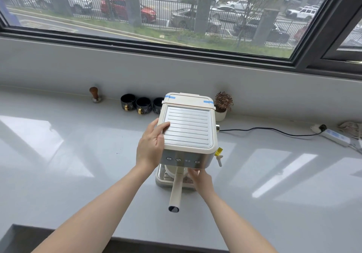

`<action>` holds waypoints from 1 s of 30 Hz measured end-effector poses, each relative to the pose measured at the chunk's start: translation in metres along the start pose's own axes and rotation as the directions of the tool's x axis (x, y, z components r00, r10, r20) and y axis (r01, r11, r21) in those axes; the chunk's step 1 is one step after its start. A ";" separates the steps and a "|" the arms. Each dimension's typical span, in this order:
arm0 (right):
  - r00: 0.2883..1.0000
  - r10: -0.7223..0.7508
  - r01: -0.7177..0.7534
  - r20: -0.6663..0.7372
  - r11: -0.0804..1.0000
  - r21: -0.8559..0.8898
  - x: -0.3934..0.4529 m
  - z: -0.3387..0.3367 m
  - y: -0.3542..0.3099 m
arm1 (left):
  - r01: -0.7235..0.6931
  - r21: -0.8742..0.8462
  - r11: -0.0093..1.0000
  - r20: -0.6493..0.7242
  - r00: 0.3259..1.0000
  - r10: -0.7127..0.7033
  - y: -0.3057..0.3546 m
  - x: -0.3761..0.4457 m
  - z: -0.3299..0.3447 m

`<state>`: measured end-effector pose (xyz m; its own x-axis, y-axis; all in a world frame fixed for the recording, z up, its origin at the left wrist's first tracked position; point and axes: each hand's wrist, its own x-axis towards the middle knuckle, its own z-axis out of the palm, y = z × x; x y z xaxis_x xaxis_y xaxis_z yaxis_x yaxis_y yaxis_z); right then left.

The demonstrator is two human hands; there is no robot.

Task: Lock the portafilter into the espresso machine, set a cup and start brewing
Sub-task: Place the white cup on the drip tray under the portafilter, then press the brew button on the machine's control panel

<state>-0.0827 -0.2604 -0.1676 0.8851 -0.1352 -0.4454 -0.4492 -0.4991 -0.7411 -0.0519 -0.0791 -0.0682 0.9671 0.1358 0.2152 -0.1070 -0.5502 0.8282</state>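
A cream and steel espresso machine (188, 129) stands on the grey counter. My left hand (151, 145) grips its upper left edge, thumb on the ribbed top plate. The portafilter sits under the front panel, and its long cream handle (176, 190) points straight toward me. My right hand (200, 181) is just right of that handle, over the drip tray (159, 180). Its fingertips reach under the machine and are hidden, so I cannot tell whether they hold anything. Three black cups with gold handles (143, 105) stand in a row behind the machine on its left.
A wood-handled tamper (95, 95) stands at the back left. A small potted plant (222, 105) sits behind the machine's right corner. A black cable (274, 130) runs right to a white power strip (334, 136). The steam wand (219, 160) sticks out at the machine's right.
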 end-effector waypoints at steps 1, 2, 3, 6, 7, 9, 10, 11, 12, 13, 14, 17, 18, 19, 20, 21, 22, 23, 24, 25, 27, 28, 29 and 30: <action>0.999 -0.003 0.003 -0.039 1.000 0.018 -0.005 -0.003 0.003 | 0.007 0.002 1.000 0.005 1.000 -0.007 0.000 0.000 0.000; 0.995 0.003 0.001 -0.098 0.999 0.037 -0.012 -0.009 0.007 | 0.009 0.003 1.000 0.011 1.000 -0.009 0.000 -0.001 0.000; 0.983 0.002 0.009 -0.182 0.998 0.064 -0.019 -0.016 0.010 | 0.005 0.002 1.000 0.015 1.000 -0.005 0.000 -0.001 0.000; 0.868 -0.129 0.237 -0.479 0.956 0.171 -0.034 -0.044 0.002 | -0.005 -0.016 1.000 0.013 1.000 0.005 0.001 -0.001 -0.001; 0.816 -0.190 0.339 -0.547 0.922 0.186 -0.037 -0.051 -0.006 | -0.003 -0.023 1.000 0.011 1.000 0.003 0.001 0.000 -0.001; 0.744 -0.294 0.492 -0.600 0.848 0.195 -0.045 -0.061 -0.026 | -0.002 -0.035 0.999 0.009 1.000 0.002 0.001 -0.001 -0.001; 0.727 -0.347 0.539 -0.593 0.823 0.179 -0.048 -0.062 -0.035 | -0.001 -0.042 0.999 0.007 1.000 0.002 0.000 -0.001 -0.001; 0.712 -0.399 0.566 -0.578 0.813 0.135 -0.052 -0.061 -0.042 | 0.000 -0.047 0.999 0.007 1.000 0.000 0.000 -0.001 -0.001; 0.697 -0.450 0.578 -0.559 0.813 0.066 -0.055 -0.059 -0.047 | -0.001 -0.049 0.999 0.010 1.000 0.001 0.000 -0.001 0.000; 0.679 -0.499 0.587 -0.538 0.810 -0.010 -0.057 -0.054 -0.050 | -0.003 -0.049 0.999 0.012 1.000 0.003 0.001 -0.002 -0.001; 0.659 -0.544 0.598 -0.519 0.798 -0.077 -0.058 -0.048 -0.051 | -0.005 -0.051 0.999 0.015 1.000 0.005 0.002 -0.002 -0.001; 0.614 -0.633 0.607 -0.473 0.761 -0.231 -0.057 -0.032 -0.046 | 0.000 -0.076 0.997 0.017 1.000 0.001 0.004 -0.004 -0.001; 0.601 -0.645 0.603 -0.473 0.754 -0.262 -0.055 -0.028 -0.044 | 0.004 -0.084 0.996 0.017 1.000 -0.002 0.004 -0.004 -0.001; 0.586 -0.653 0.600 -0.480 0.748 -0.284 -0.053 -0.026 -0.043 | 0.007 -0.091 0.996 0.017 1.000 -0.005 0.004 -0.004 -0.001; 0.574 -0.659 0.599 -0.487 0.743 -0.300 -0.050 -0.024 -0.043 | 0.008 -0.096 0.995 0.017 1.000 -0.006 0.004 -0.004 0.000; 0.562 -0.665 0.599 -0.492 0.737 -0.313 -0.049 -0.024 -0.043 | 0.008 -0.100 0.995 0.018 1.000 -0.006 0.004 -0.005 0.000; 0.554 -0.669 0.601 -0.495 0.733 -0.318 -0.048 -0.024 -0.042 | 0.007 -0.104 0.995 0.020 1.000 -0.005 0.004 -0.005 -0.001; 0.548 -0.674 0.607 -0.495 0.728 -0.319 -0.047 -0.025 -0.041 | 0.007 -0.109 0.994 0.023 1.000 -0.005 0.003 -0.005 -0.001; 0.545 -0.679 0.616 -0.492 0.722 -0.315 -0.047 -0.026 -0.041 | 0.006 -0.113 0.994 0.026 1.000 -0.003 0.003 -0.005 -0.001; 0.542 -0.682 0.622 -0.491 0.718 -0.313 -0.047 -0.027 -0.040 | 0.005 -0.117 0.993 0.028 1.000 -0.002 0.003 -0.006 -0.001; 0.536 -0.687 0.630 -0.491 0.712 -0.309 -0.046 -0.028 -0.039 | 0.003 -0.119 0.993 0.032 1.000 0.001 0.001 -0.005 -0.001; 0.533 -0.687 0.635 -0.493 0.710 -0.303 -0.046 -0.027 -0.039 | 0.001 -0.117 0.993 0.032 0.999 0.002 0.001 -0.005 -0.002; 0.533 -0.684 0.638 -0.498 0.712 -0.294 -0.046 -0.027 -0.039 | 0.000 -0.115 0.993 0.032 0.999 0.004 0.000 -0.005 -0.001; 0.536 -0.677 0.638 -0.505 0.716 -0.283 -0.046 -0.025 -0.039 | -0.002 -0.117 0.993 0.030 1.000 0.005 0.000 -0.005 -0.001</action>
<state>-0.1027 -0.2563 -0.1051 0.8399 -0.1666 0.5166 0.2780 -0.6855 -0.6729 -0.0569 -0.0790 -0.0686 0.9731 0.1078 0.2037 -0.1349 -0.4501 0.8827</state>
